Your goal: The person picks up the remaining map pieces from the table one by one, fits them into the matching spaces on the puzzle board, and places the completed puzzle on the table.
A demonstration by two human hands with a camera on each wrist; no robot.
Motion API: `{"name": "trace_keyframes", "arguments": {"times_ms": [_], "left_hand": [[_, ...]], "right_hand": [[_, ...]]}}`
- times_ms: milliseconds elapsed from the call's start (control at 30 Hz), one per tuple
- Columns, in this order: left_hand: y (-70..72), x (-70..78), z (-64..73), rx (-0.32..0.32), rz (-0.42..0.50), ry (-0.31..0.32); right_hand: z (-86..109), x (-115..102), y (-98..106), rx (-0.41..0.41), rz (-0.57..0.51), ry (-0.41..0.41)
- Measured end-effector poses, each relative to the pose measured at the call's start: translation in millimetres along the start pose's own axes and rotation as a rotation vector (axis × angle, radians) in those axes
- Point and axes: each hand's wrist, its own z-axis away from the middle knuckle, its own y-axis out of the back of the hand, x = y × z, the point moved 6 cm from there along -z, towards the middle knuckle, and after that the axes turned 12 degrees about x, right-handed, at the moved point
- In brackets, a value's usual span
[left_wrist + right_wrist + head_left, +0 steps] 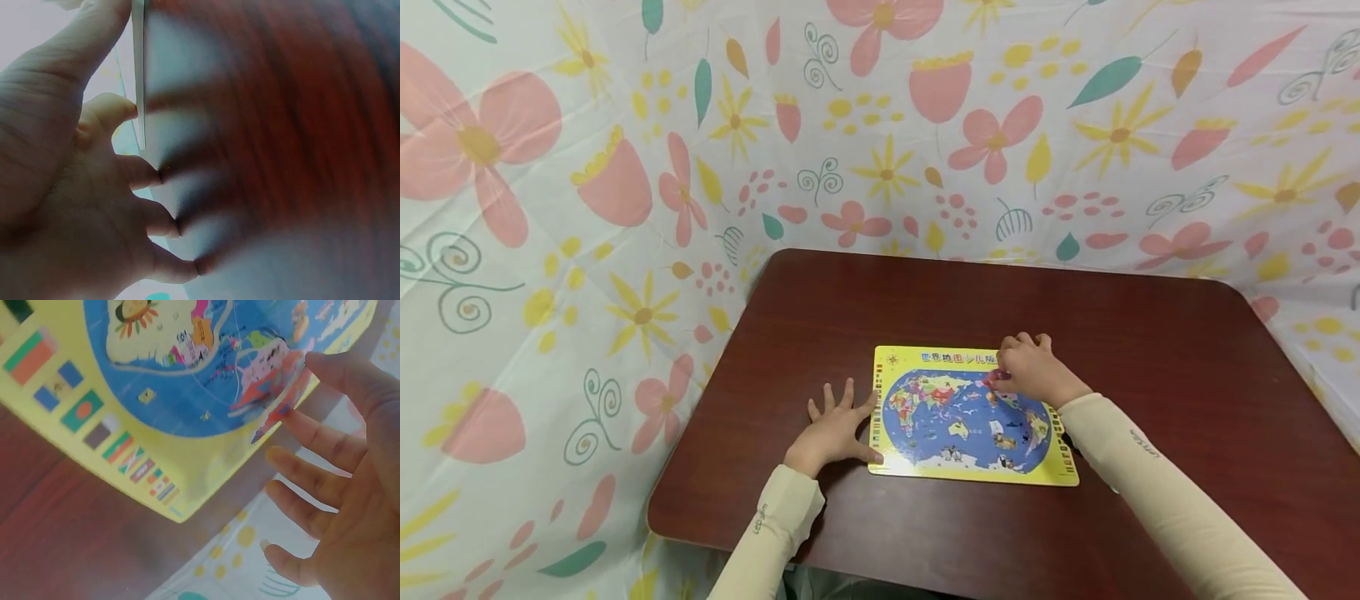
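A yellow-bordered world map puzzle board (977, 478) lies flat on the table, with Chinese lettering along its top and small flags down its sides. My left hand (833, 435) is spread at the board's left edge, fingertips on the table and thumb over the lower left corner. In the left wrist view the board's thin edge (139, 81) shows beside the thumb and index finger. Over the map's upper right, my right hand (1033, 372) pinches a red and pink map puzzle piece (289, 394) between thumb and index finger. The piece stands tilted against the blue map; the other fingers are loosely extended.
The dark red-brown table (1135, 333) has rounded corners and extends around the board on all sides. A white curtain (880, 125) printed with flowers and leaves hangs behind the table and along its left.
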Motion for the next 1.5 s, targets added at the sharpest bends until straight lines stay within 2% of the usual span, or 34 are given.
{"name": "trace_keyframes", "arguments": {"times_ms": [200,633,1267,1500], "left_hand": [[-2.0,-0.7,-1.0,-0.002,-0.007,0.002],[-0.8,-2.2,-1.9,0.005,0.004,0.003],[-1.6,-1.9,1.8,-0.007,-0.001,-0.006],[0.3,-1.9,0.5,-0.008,0.003,-0.01]], "right_hand": [[-3.9,-2.0,-10.7,-0.059,0.02,0.008],[-8.2,2.0,-16.4,-0.111,-0.004,-0.061],[-2.0,1.3,-17.7,-0.062,-0.041,-0.051],[1.4,1.0,-13.1,0.003,-0.05,-0.025]]}}
